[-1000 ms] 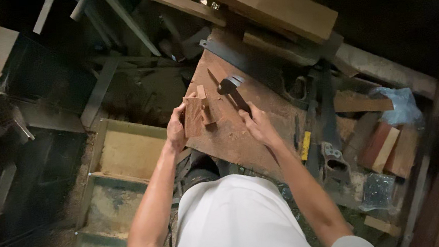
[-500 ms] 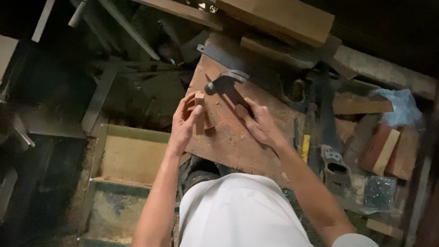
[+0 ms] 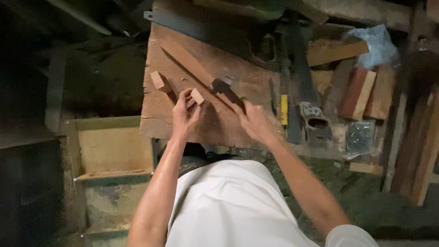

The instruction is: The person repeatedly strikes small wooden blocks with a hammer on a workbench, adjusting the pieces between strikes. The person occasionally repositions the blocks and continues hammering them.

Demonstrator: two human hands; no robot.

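My left hand (image 3: 184, 117) grips a small light wooden block (image 3: 196, 96) and holds it against the worn brown wooden board (image 3: 208, 60) in front of me. My right hand (image 3: 252, 121) is closed around the handle of a hammer (image 3: 225, 90), whose dark head rests low, just right of the block. Another small wooden block (image 3: 159, 81) lies on the board to the left of my fingers. A long narrow wooden strip (image 3: 186, 59) lies diagonally across the board above the hammer.
A handsaw (image 3: 205, 31) lies at the board's far edge. To the right sit wood offcuts (image 3: 358, 91), a yellow-and-black tool (image 3: 284, 109), a blue plastic bag (image 3: 378, 43) and long timbers (image 3: 437, 97). A yellowish wooden frame (image 3: 112, 150) stands at the left.
The hammer has come down from its raised position to beside the block. The view has shifted, so the board sits higher and more central.
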